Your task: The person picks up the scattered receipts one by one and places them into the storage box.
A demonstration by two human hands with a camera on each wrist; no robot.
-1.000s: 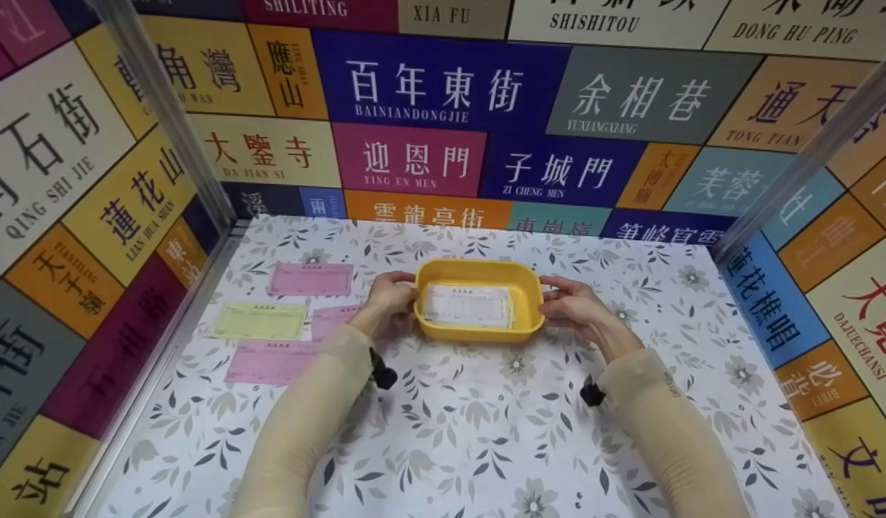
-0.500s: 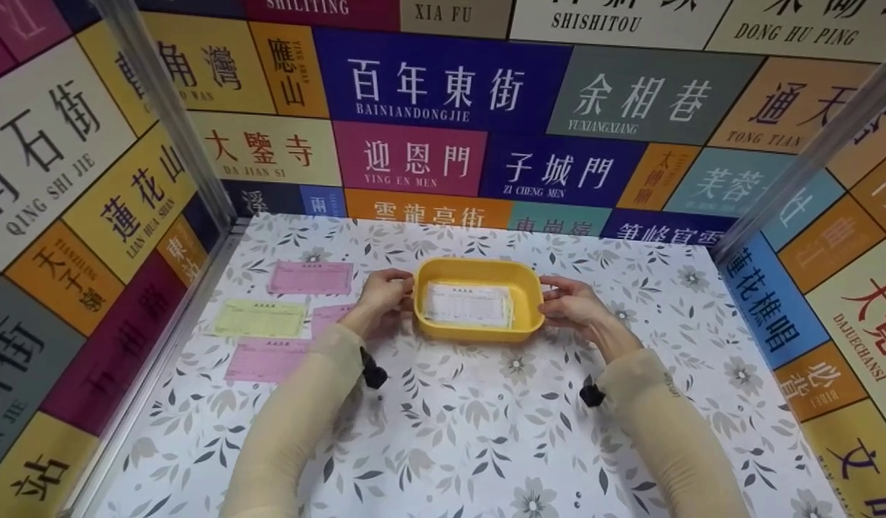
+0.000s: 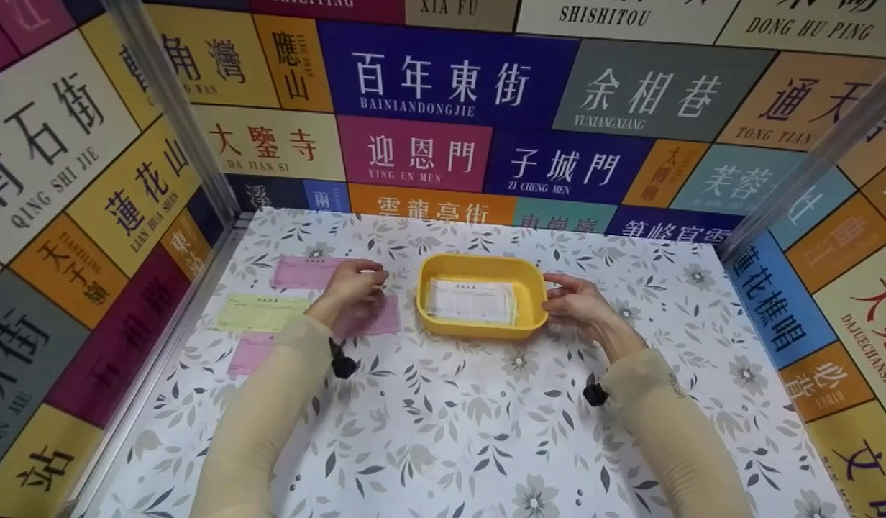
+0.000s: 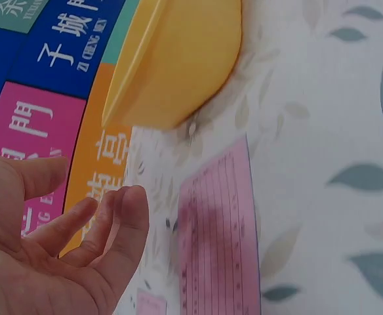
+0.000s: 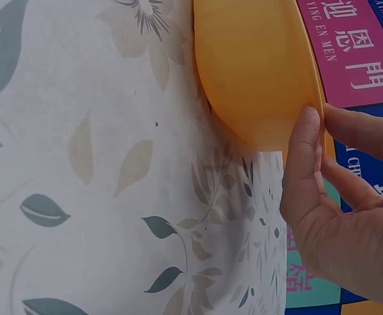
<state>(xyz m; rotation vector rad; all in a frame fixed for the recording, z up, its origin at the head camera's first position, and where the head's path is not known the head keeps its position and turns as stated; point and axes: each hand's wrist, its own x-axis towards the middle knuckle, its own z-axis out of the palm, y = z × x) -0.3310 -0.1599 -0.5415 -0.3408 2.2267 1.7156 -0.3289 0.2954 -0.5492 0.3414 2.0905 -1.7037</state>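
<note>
A yellow plastic tub stands on the flowered tablecloth, with printed white slips lying inside it. My right hand is at the tub's right end; the right wrist view shows its thumb and fingers pinching the tub's rim. To the left of the tub, my left hand hovers with relaxed, bent fingers and holds nothing. Beneath and beside it lies a pink slip, also seen below the hand in the left wrist view as a ruled pink slip.
Farther left are another pink slip, a yellow-green slip and a lower pink slip, partly covered by the left forearm. Walls printed with street names rise at the back and both sides of the table.
My left hand has let go of the tub's left end and moved left, over the pink slips. The right hand stays at the tub, which has not visibly moved on the cloth.
</note>
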